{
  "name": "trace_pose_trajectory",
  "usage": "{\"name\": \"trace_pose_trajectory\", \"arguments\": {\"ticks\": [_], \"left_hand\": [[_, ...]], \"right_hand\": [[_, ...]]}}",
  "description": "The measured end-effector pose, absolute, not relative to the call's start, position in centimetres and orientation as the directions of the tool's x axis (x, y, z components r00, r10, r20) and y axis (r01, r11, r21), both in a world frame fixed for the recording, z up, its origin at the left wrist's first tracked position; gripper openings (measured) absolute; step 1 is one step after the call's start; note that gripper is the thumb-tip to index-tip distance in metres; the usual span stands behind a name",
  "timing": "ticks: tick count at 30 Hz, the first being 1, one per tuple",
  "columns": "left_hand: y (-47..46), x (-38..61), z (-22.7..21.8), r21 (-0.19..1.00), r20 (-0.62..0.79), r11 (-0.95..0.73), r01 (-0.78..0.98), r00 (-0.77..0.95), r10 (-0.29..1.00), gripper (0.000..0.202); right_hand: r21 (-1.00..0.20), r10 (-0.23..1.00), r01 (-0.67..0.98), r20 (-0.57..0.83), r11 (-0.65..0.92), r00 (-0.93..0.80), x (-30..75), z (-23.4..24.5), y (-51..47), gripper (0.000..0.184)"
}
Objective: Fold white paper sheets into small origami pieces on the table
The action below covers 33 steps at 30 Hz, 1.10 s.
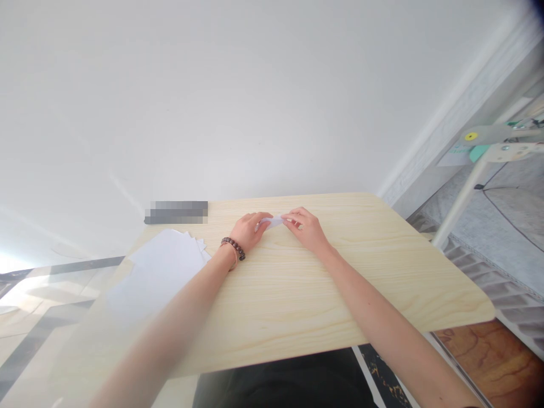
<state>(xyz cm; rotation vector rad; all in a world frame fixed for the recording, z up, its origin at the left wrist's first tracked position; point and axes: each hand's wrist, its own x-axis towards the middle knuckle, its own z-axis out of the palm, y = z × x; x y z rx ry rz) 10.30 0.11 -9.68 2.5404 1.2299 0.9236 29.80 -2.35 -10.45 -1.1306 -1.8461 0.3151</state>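
Note:
Between my two hands is a small piece of white paper (276, 221), narrow and apparently folded. My left hand (250, 229), with a dark bead bracelet (233, 248) at the wrist, pinches its left end between thumb and fingers. At the right end, the thumb and fingertips of my right hand (305, 228) close on the same paper. Both hands are over the far middle part of the wooden table (263, 306). Parts of the paper are covered by my fingers, so its exact folds cannot be made out.
Left of my left forearm lies a loose pile of white sheets (165, 266). A dark, pixelated object (176, 212) sits at the table's back left edge against the white wall (238, 102). To the right, a pale metal frame (463, 192) stands beyond the table.

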Motion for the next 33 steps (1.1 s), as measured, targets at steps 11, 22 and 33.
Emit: {"name": "trace_pose_trajectory", "arguments": {"ticks": [11, 22, 33], "left_hand": [[0.03, 10.18, -9.59, 0.384, 0.466, -0.677, 0.628, 0.501, 0.729, 0.024], [0.22, 10.43, -9.55, 0.381, 0.457, -0.626, 0.681, 0.450, 0.767, 0.027], [0.81, 10.19, -10.14, 0.378, 0.483, -0.640, 0.669, 0.447, 0.753, 0.028]], "right_hand": [[-0.625, 0.812, 0.558, 0.558, 0.546, -0.170, 29.88, -10.60, -2.26, 0.018], [-0.614, 0.802, 0.571, 0.579, 0.545, -0.143, 29.99, -10.47, -2.15, 0.019], [-0.686, 0.844, 0.541, 0.528, 0.487, -0.091, 29.99, -10.68, -2.03, 0.020]]}}
